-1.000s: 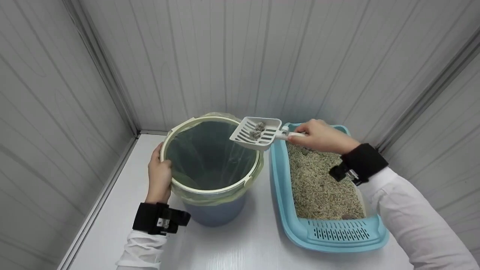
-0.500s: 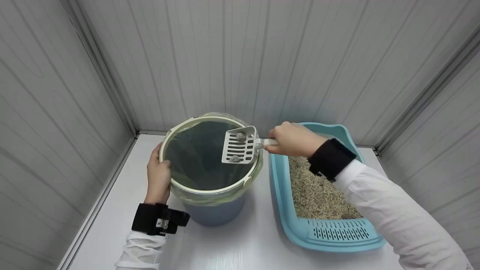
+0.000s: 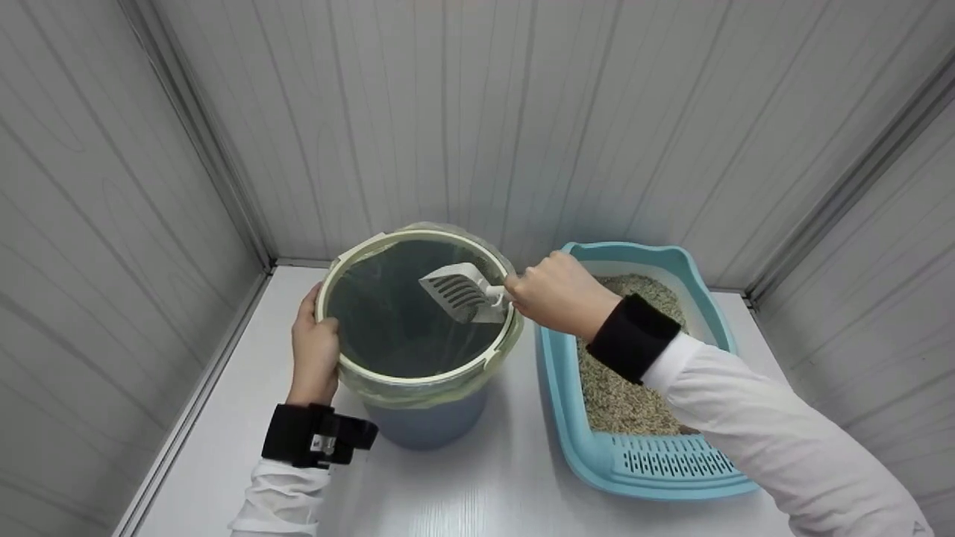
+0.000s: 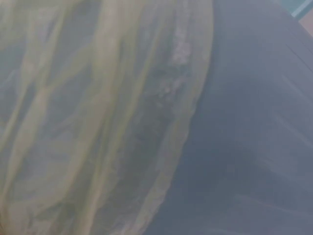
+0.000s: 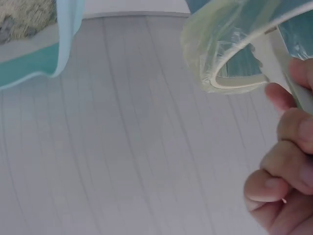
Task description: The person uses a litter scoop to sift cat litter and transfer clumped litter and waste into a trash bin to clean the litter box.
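My right hand [image 3: 556,293] grips the handle of a white slotted litter scoop [image 3: 453,289], which is tipped over the mouth of the trash can [image 3: 429,421]. A grey clump [image 3: 468,309] shows at the scoop's lower part. In the right wrist view, fingers [image 5: 288,161] curl round the handle beside the lined rim. My left hand [image 3: 315,347] holds the can's cream rim [image 3: 421,380] at its left side, thumb inside. A thin yellowish bag [image 3: 440,399] lines the can and folds over the rim; folds of the bag [image 4: 98,122] fill much of the left wrist view.
A blue litter box [image 3: 563,418] with grainy litter [image 3: 627,395] stands right of the can, partly under my right forearm. Grey panel walls [image 3: 477,112] enclose the white tabletop [image 3: 448,500] at the back and both sides.
My right hand has moved left with the scoop, from beside the rim to over the can, and turned it from level to tilted. One of the clumps is out of sight. The left hand stays put.
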Motion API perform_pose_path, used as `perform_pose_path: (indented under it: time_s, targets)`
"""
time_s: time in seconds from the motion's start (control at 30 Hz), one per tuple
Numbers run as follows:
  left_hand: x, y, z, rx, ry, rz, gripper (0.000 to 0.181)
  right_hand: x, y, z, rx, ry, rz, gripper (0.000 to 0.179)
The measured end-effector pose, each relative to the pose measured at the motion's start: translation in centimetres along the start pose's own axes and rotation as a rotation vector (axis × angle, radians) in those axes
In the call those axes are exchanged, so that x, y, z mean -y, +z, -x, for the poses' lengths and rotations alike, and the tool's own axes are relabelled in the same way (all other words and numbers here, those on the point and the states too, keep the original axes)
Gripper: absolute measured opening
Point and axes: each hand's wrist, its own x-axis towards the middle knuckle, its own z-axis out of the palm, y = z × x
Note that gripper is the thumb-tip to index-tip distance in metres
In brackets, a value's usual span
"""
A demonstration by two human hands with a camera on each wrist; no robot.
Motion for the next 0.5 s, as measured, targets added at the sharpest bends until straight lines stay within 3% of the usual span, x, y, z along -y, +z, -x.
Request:
perform_pose_path:
  time_s: [0.2,0.3,0.5]
  targets:
    - [-0.1,0.0,0.0,0.002,-0.005,0.003,0.07,0.0,0.3,0.3,-0.123,-0.12,0.17,0.013]
    - [-0.1,-0.1,0.0,-0.006,-0.012,-0.001,0.07,-0.4,0.2,0.6,-0.166,-0.15,0.19,0.004]
    - [-0.1,-0.1,0.1,-0.012,-0.003,-0.013,0.069,-1.0,0.2,1.5,-0.286,-0.059,-0.048,0.01]
